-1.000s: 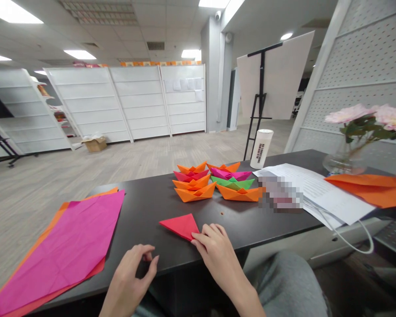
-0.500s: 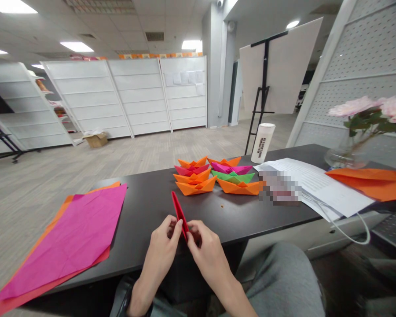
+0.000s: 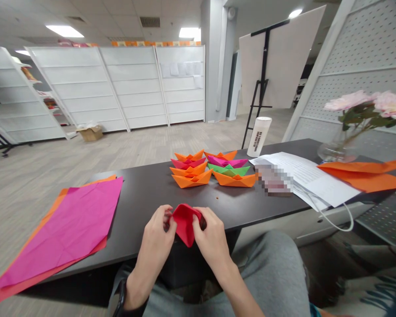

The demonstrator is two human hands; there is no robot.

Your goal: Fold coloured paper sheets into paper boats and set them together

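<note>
At the far left of the dark table we see a stack of flat paper sheets, a pink sheet on top with orange edges showing beneath it, reaching past the near left edge. Moving right, our left hand is closed on the left side of a red paper, thumb on the front and fingers behind it. The paper is folded and pulled open into a pocket shape with its point down, held up just over the near edge of the table, at the middle of the view. Our right hand grips its right side in the same way, so the paper sits between both hands. Farther back on the table, beyond the hands, folded paper boats stand close together in two rows, orange, pink and green. Right of them stands a white cup, then white papers with a cord looping off the near edge. At the far right lie orange sheets and a glass vase of pink flowers.
</note>
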